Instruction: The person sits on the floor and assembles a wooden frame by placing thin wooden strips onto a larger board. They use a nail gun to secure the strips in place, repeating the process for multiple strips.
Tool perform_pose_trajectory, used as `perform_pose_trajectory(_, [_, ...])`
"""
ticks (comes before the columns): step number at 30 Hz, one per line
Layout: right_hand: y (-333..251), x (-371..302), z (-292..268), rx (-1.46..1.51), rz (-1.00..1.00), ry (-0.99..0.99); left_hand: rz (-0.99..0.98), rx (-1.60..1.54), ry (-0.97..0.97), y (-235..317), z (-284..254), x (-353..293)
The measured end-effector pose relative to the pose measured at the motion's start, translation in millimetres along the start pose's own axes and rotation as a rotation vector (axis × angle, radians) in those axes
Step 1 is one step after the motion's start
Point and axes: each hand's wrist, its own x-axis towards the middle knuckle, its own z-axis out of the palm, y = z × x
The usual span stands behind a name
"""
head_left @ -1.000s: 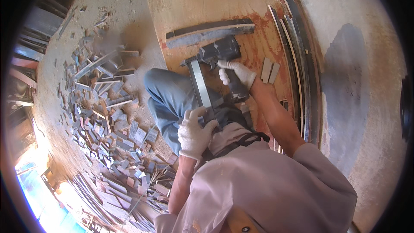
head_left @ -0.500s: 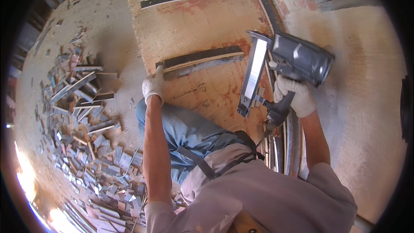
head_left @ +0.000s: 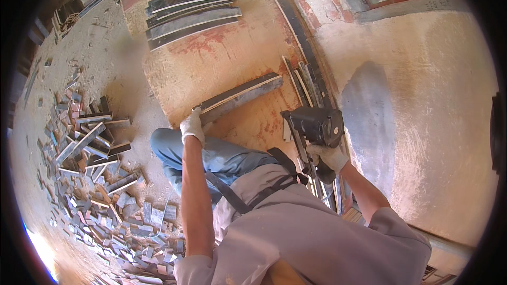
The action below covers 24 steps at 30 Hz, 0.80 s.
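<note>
In a pale work glove, my left hand (head_left: 192, 126) is closed on the near left end of a pair of dark-faced plywood strips (head_left: 242, 95). The strips lie together lengthwise, their light wood edge showing between dark and grey faces. My right hand (head_left: 328, 158), also gloved, grips the handle of a black nail gun (head_left: 317, 125). The gun is to the right of the strips and apart from them; its long magazine slants downward on the left side and is partly hidden. My bent leg in blue jeans (head_left: 211, 153) is just below the strips.
Beneath the strips is a reddish-stained plywood sheet (head_left: 211, 58). Several more strips (head_left: 193, 13) lie at its far end. Long narrow strips (head_left: 303, 82) line its right edge beside a concrete surface (head_left: 417, 126). A heap of wood offcuts (head_left: 105, 179) covers the floor at left.
My right hand has brought the nail gun lower and turned it, so its magazine no longer faces up broadly. The strips now slant more, their left end nearer me. The whole view has shifted.
</note>
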Motion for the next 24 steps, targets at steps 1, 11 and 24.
perform_pose_trajectory(1, [-0.6,6.0,-2.9,0.011,0.03,-0.027,-0.023,0.01,0.014,0.9,-2.1,12.0])
perform_pose_trajectory(11, [2.9,128.0,-19.1,-0.133,-0.096,-0.235,-0.042,0.05,0.088,-6.5,-5.8,5.0])
perform_pose_trajectory(24, [7.2,179.4,-27.6,0.145,0.094,-0.451,0.317,0.613,-0.164,-22.3,-35.9,13.7])
